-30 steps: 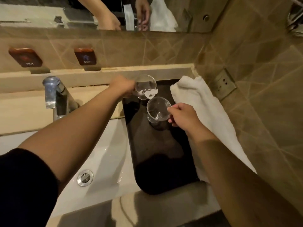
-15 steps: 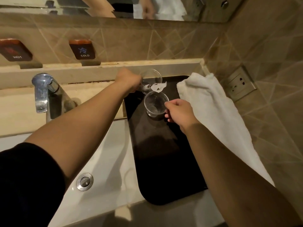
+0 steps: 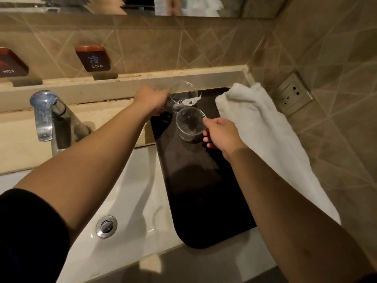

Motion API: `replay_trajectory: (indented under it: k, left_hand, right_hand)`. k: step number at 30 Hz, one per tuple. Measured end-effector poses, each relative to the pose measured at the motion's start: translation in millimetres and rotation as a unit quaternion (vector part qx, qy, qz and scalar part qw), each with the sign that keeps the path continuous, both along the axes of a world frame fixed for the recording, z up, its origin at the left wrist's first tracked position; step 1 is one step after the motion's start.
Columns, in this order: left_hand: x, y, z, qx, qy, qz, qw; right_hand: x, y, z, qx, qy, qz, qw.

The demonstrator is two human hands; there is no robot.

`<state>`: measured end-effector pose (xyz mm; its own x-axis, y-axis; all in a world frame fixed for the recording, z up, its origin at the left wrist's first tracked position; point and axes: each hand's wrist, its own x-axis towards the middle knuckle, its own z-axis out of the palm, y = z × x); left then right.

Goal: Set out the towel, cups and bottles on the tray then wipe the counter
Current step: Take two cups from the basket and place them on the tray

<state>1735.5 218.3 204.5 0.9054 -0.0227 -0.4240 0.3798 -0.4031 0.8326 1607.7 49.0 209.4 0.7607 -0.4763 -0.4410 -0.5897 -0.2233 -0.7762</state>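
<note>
1. The left hand (image 3: 152, 101) holds a clear cup (image 3: 183, 94) at the far end of the black tray (image 3: 204, 190). Its fingers are curled around the cup's side. The cup is tipped, its mouth facing toward the camera and up and its base toward the back wall, so its long axis lies slanted, not upright. A white mark shows on its wall.

2. The right hand (image 3: 221, 135) pinches a second cup (image 3: 189, 124) by the rim and side, thumb and fingers pressed on the glass. This cup stands nearly upright, mouth up, with its base on or just above the tray; I cannot tell which.

3. The two cups sit just beside each other between the two sets of fingers, rims close or touching. If either hand shifts inward they could knock together; clear walls are slick, and a knock could chip one or break the pinch.

4. The tilted cup is the bigger worry. Set down at that slant, it would likely roll or tip toward the sink (image 3: 126, 201), which lies left of the fingers.

5. The tray overhangs the sink edge on its left side, so a heavy press there might rock it.

6. The white towel (image 3: 265, 139) lies lengthwise along the tray's right side, just right of the right fingers, its long axis running from the wall toward the person. A sweeping wrist could drag it.

7. No bottles are in view, and the surface is not yet wiped.
</note>
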Motion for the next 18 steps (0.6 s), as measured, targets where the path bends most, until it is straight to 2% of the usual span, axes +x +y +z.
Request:
replay_trajectory:
  k: [4,7,11,15,18]
  left_hand:
    - [-20.1,18.8,0.7,0.0,-0.02,-0.032,0.999]
    - [-48.9,34.7,3.0,0.072,-0.075,-0.098,0.99]
    - [-96.0,49.5,10.5,0.168,-0.144,-0.202,0.954]
    - [-147.5,46.3,26.6,0.225,-0.183,-0.304,0.907]
    - [-193.2,36.0,45.9,0.246,-0.21,-0.364,0.873]
  right_hand:
    - [-15.8,-1.2,7.3,-0.007,-0.001,-0.009,1.0]
    - [-37.1,-1.0,17.3,-0.025,0.005,-0.011,1.0]
    - [-75.1,0.9,33.1,-0.095,0.018,0.043,0.994]
    - [-137.8,1.3,53.9,-0.174,0.022,0.098,0.98]
    - [-200.3,1.9,69.3,-0.22,0.017,0.101,0.97]
